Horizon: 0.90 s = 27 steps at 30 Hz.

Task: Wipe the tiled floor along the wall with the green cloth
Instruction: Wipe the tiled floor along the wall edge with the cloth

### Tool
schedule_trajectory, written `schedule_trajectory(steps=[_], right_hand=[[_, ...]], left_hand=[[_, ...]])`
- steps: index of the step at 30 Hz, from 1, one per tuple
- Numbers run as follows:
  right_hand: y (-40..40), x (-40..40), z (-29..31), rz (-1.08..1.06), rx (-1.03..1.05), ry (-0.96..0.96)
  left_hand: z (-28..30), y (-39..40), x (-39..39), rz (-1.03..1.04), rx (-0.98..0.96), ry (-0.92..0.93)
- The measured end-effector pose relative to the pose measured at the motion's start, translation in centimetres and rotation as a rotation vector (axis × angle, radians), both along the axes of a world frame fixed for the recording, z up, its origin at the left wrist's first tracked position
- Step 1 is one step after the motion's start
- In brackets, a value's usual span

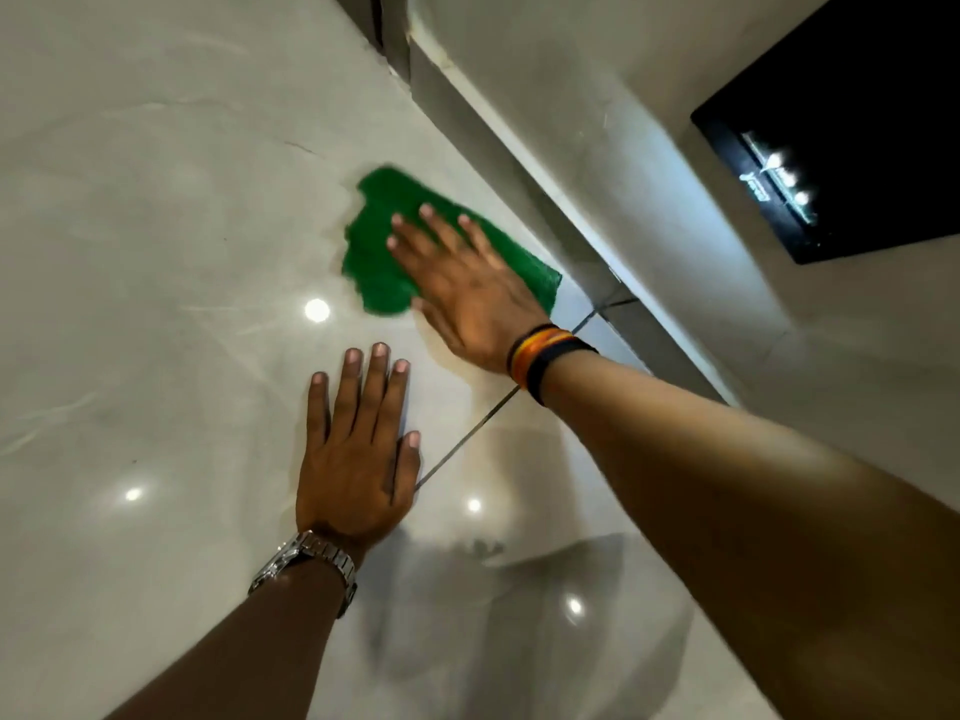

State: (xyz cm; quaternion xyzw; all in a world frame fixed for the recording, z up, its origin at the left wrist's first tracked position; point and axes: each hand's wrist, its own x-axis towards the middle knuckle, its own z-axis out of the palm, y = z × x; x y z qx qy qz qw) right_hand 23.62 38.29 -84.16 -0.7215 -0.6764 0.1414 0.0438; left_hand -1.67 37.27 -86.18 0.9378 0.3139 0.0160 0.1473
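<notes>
A green cloth lies spread flat on the glossy pale tiled floor, close to the skirting along the wall. My right hand presses flat on the cloth with fingers spread, covering its right half; coloured bands circle that wrist. My left hand rests palm-down on the bare floor just nearer to me, fingers together and straight, holding nothing. A metal watch sits on the left wrist.
A dark grout line runs between the tiles under my right wrist toward the wall. A black glossy panel is mounted on the wall at upper right. Ceiling lights reflect off the floor.
</notes>
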Motion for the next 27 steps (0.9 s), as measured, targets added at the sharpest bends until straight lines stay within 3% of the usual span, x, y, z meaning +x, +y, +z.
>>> schedule_trajectory(steps=[4,11,18,21,24,27], right_hand=[[0.7,0.8,-0.4,-0.353,0.063,0.038],[-16.6,-0.4,1.1,-0.584,-0.068,0.100],[-14.8,-2.1,5.1,-0.965,0.239,0.425],[-15.3,-1.9,5.7,-1.077,0.259,0.483],[-17.3,-2.2,5.2,-0.990,0.096,0.220],[-18.5,-2.9,3.9,-0.592,-0.027,-0.033]], left_hand=[[-0.2,0.1,-0.1,-0.015,-0.003,-0.002],[0.0,-0.1,0.0,-0.007,-0.020,-0.031],[-0.3,-0.1,-0.2,-0.011,-0.048,-0.019],[-0.5,0.0,-0.1,-0.021,-0.047,-0.027],[-0.7,-0.1,-0.3,-0.027,-0.049,-0.030],[-0.8,0.0,-0.2,-0.029,-0.046,-0.033]])
